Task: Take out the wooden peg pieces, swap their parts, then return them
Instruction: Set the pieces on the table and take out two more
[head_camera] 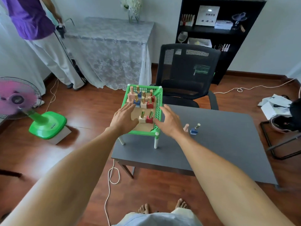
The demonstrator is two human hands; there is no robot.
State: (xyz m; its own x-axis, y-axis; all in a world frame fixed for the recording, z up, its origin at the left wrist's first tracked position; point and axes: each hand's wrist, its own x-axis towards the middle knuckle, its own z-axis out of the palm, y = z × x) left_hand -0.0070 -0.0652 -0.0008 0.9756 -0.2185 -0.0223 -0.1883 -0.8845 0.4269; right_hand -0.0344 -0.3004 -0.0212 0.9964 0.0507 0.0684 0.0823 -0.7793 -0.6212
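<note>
On our grey table [219,144]: green basket [158,101] holding upright peg pieces [143,118]; our left hand [123,119] and right hand [169,121], both spread and empty, flank it. Beside it: one blue peg piece [194,129], one pink [186,128].

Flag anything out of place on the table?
Two pieces sit outside the green tray, on the grey table beside the right hand: a blue piece upright and a pink piece. The rest stand in the tray. No spills or damage visible.
</note>
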